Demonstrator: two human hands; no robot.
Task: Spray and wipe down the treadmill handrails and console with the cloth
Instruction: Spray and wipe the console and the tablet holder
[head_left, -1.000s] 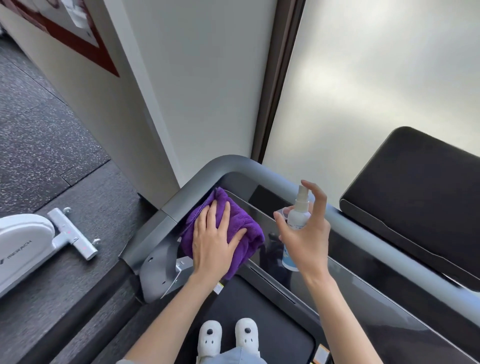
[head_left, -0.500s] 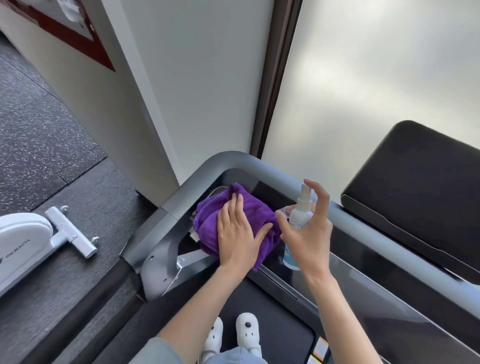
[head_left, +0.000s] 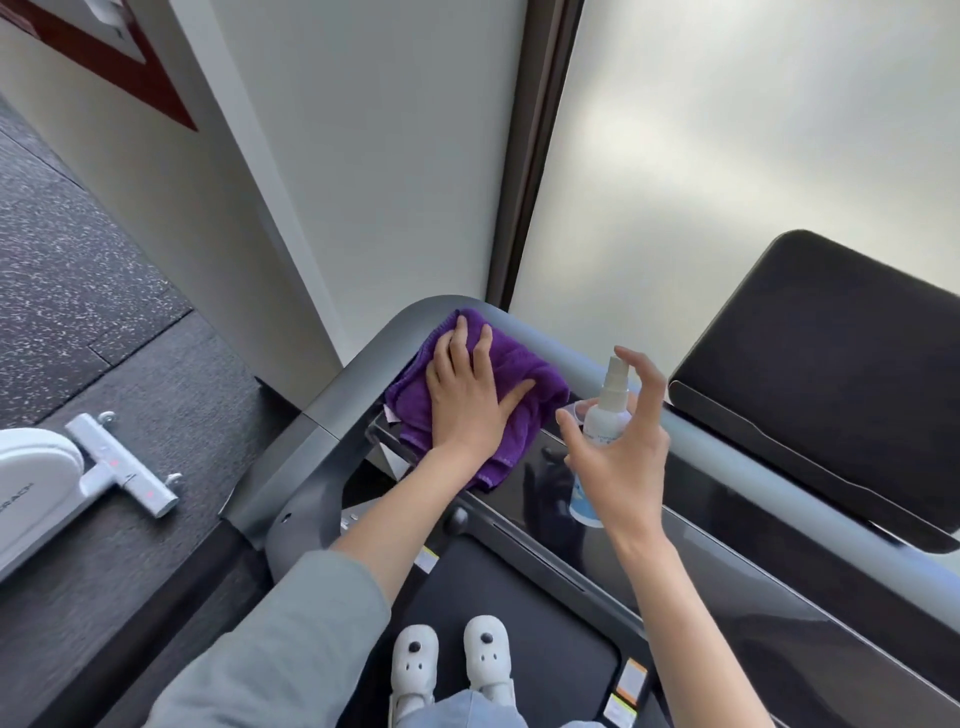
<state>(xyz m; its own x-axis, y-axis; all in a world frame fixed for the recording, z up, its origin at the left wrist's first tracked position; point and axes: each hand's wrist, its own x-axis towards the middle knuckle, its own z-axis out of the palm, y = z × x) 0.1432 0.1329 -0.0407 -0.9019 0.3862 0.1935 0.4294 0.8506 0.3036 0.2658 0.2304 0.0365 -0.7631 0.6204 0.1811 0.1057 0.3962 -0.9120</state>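
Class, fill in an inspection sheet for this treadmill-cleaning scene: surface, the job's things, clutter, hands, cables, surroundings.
Surface: glossy black console, grey handrail curving round it.
Job's things: purple cloth spread over the handrail corner and console edge; white spray bottle, upright, nozzle up.
Clutter: nothing seen.
Hands: left hand flat on the cloth; right hand holds the bottle, forefinger raised by the nozzle.
Cables: nothing seen.
Surroundings: white exercise machine on speckled floor, frosted window, black treadmill belt.

purple cloth (head_left: 524, 384): bunched on grey handrail (head_left: 358, 384) corner | spray bottle (head_left: 605, 415): upright over glossy black console (head_left: 737, 499)
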